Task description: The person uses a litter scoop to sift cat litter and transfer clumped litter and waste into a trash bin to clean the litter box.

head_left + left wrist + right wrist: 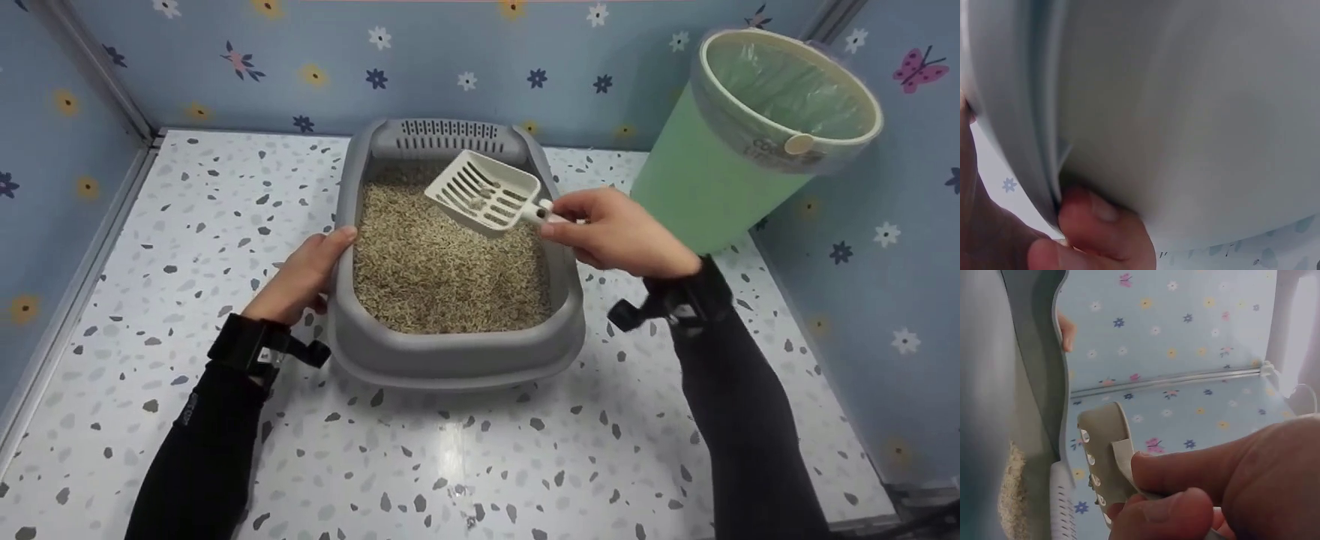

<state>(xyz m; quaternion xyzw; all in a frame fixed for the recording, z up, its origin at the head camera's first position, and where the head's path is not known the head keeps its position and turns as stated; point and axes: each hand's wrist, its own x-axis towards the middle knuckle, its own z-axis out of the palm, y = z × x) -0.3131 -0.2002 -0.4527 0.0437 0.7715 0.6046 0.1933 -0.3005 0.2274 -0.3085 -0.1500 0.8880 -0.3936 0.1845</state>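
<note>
A grey litter box (457, 352) stands on the speckled surface, with tan pellet litter (450, 262) spread inside it. My left hand (304, 274) grips the box's left rim; in the left wrist view its fingers (1106, 225) curl under the rim's outer edge. Above the litter, my right hand (611, 229) pinches the handle of a slotted litter scoop (484, 191). A few small clumps (480, 196) lie on the scoop's slots. The right wrist view shows the scoop (1107, 450) from the side, thumb on the handle.
At the right rear is a green trash bin (712, 165) lined with a clear bag. Flower-patterned wall panels (420, 67) enclose the speckled tabletop (450, 457) at the back and both sides.
</note>
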